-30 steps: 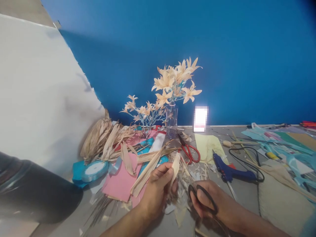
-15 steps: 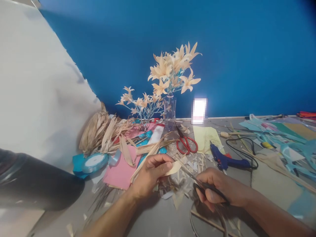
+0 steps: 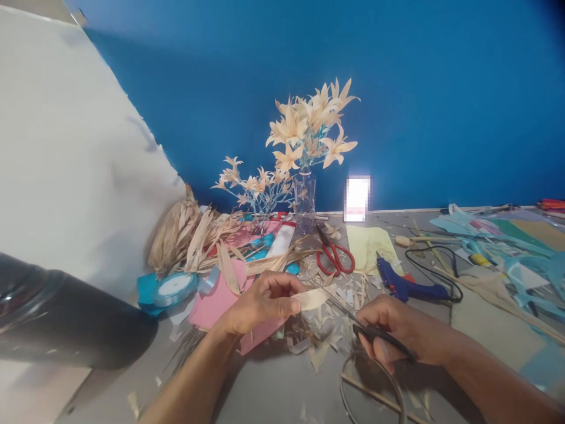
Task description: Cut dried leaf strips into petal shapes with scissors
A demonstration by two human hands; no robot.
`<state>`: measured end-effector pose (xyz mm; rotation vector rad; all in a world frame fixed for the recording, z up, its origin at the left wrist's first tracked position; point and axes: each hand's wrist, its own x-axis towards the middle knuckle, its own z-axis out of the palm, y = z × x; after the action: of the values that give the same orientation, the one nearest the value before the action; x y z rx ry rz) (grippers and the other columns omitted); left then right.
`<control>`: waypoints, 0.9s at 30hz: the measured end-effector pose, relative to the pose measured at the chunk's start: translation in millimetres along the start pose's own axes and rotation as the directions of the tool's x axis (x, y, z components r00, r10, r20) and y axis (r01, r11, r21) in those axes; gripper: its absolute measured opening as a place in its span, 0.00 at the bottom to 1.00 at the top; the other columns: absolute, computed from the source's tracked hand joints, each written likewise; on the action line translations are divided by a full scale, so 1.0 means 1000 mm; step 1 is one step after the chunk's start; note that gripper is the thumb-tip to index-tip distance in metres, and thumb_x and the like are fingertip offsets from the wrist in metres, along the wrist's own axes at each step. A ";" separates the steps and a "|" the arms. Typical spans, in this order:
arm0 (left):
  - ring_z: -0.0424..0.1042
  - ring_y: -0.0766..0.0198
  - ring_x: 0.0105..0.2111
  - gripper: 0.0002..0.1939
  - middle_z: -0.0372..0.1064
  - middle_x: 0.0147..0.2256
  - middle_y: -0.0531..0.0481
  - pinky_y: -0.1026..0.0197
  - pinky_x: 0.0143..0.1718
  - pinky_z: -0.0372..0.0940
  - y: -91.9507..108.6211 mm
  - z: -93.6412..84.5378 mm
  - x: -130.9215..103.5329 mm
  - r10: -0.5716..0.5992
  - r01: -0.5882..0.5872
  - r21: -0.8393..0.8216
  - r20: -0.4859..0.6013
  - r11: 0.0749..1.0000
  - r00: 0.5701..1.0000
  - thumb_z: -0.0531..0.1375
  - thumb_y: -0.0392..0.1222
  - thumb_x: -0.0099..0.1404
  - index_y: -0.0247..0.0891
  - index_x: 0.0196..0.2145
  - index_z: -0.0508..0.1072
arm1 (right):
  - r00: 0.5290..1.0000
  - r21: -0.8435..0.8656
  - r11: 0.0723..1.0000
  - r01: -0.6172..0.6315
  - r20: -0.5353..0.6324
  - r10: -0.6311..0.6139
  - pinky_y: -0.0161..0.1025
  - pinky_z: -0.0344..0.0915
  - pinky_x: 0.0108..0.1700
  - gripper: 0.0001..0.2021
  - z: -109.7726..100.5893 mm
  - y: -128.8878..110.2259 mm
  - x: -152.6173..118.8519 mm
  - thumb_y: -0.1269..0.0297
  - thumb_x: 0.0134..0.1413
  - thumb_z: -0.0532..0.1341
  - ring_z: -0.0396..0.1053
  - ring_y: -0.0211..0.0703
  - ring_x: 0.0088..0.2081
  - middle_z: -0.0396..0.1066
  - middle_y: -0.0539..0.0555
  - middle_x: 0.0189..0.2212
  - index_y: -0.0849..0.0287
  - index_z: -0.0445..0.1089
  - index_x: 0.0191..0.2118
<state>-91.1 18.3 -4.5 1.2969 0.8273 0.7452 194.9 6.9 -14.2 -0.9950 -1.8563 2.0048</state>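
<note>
Pinched between the thumb and fingers of my left hand (image 3: 276, 300) is a pale strip of corn husk (image 3: 314, 299), its free end pointing right. My right hand (image 3: 395, 330) is closed round the black handles of a pair of scissors (image 3: 371, 333). The scissor blades reach up and left to the right end of the husk strip; whether they touch it I cannot tell. Below both hands lie small husk scraps (image 3: 324, 347). Red-handled scissors (image 3: 336, 259) rest on the table beyond.
A blue glue gun (image 3: 408, 288) with a black cord lies right of centre. Husk flowers (image 3: 309, 126) stand in a clear vase (image 3: 304, 203) at the back. Dried husks (image 3: 176, 235), a ribbon roll (image 3: 174, 288) and pink paper (image 3: 220, 300) lie left. A dark cylinder (image 3: 75, 318) juts in.
My left hand has turned slightly, and the husk strip lies flatter. The right hand with its scissors has shifted a little right and down. The view has swung slightly.
</note>
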 end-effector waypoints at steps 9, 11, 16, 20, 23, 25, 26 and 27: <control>0.63 0.67 0.22 0.15 0.67 0.23 0.51 0.64 0.25 0.56 0.000 -0.010 0.001 -0.005 0.000 -0.063 -0.079 0.998 0.997 0.73 0.48 0.48 0.35 0.24 0.76 | 0.998 0.050 0.997 -0.065 -0.008 0.065 0.30 0.54 0.19 0.12 0.005 -0.009 -0.004 0.61 0.42 0.67 0.57 0.31 0.16 0.63 0.45 0.14 0.59 0.65 0.18; 0.62 0.68 0.22 0.15 0.67 0.22 0.51 0.64 0.24 0.55 0.001 -0.011 0.001 -0.016 0.015 -0.027 -0.044 1.000 0.999 0.73 0.48 0.48 0.35 0.23 0.76 | 0.996 0.021 0.996 -0.087 0.007 0.087 0.29 0.53 0.19 0.12 0.004 -0.007 -0.004 0.61 0.42 0.67 0.58 0.31 0.16 0.63 0.45 0.14 0.59 0.66 0.18; 0.58 0.69 0.22 0.14 0.65 0.20 0.52 0.65 0.24 0.51 0.006 -0.014 -0.001 -0.026 0.025 0.040 0.032 0.999 0.999 0.72 0.48 0.50 0.35 0.22 0.76 | 0.992 -0.116 0.987 -0.114 0.040 0.120 0.28 0.54 0.20 0.13 -0.001 -0.004 -0.007 0.60 0.49 0.66 0.62 0.31 0.18 0.67 0.48 0.16 0.61 0.70 0.20; 0.56 0.70 0.21 0.11 0.63 0.19 0.53 0.64 0.23 0.50 0.010 -0.015 -0.003 -0.063 0.057 0.074 0.088 0.996 0.994 0.71 0.45 0.51 0.35 0.22 0.77 | 0.989 -0.207 0.969 -0.134 0.038 0.145 0.29 0.52 0.21 0.15 -0.001 -0.006 -0.009 0.60 0.51 0.67 0.63 0.32 0.18 0.69 0.49 0.16 0.61 0.69 0.19; 0.57 0.70 0.21 0.10 0.65 0.20 0.53 0.64 0.23 0.50 0.013 -0.015 -0.004 -0.100 0.089 0.098 0.116 0.991 0.988 0.70 0.44 0.51 0.35 0.22 0.77 | 0.990 -0.251 0.961 -0.115 0.045 0.131 0.30 0.54 0.22 0.20 -0.001 -0.008 -0.009 0.56 0.51 0.68 0.65 0.34 0.19 0.69 0.49 0.15 0.61 0.67 0.16; 0.58 0.69 0.21 0.11 0.66 0.20 0.52 0.64 0.23 0.50 0.014 -0.014 -0.004 -0.118 0.106 0.108 0.117 0.989 0.986 0.71 0.45 0.50 0.35 0.22 0.77 | 0.993 -0.268 0.959 -0.097 0.044 0.112 0.31 0.56 0.23 0.22 -0.001 -0.007 -0.009 0.51 0.52 0.67 0.65 0.35 0.19 0.69 0.49 0.15 0.60 0.67 0.16; 0.59 0.69 0.21 0.11 0.66 0.20 0.52 0.64 0.23 0.50 0.014 -0.014 -0.004 -0.125 0.112 0.108 0.117 0.988 0.985 0.71 0.45 0.50 0.35 0.21 0.77 | 0.993 -0.275 0.957 -0.095 0.041 0.111 0.31 0.56 0.23 0.23 -0.001 -0.006 -0.009 0.49 0.53 0.66 0.64 0.35 0.19 0.68 0.49 0.14 0.60 0.67 0.16; 0.59 0.68 0.21 0.12 0.66 0.20 0.52 0.64 0.23 0.50 0.013 -0.014 -0.004 -0.126 0.114 0.108 0.114 0.988 0.985 0.71 0.46 0.49 0.35 0.21 0.77 | 0.993 -0.279 0.955 -0.099 0.038 0.114 0.32 0.56 0.23 0.23 -0.002 -0.005 -0.009 0.48 0.53 0.66 0.64 0.34 0.19 0.68 0.49 0.14 0.60 0.68 0.17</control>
<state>-105.3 23.4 7.7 1.3554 0.8464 0.5298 201.6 3.9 -6.5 -1.1452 -2.2026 1.8795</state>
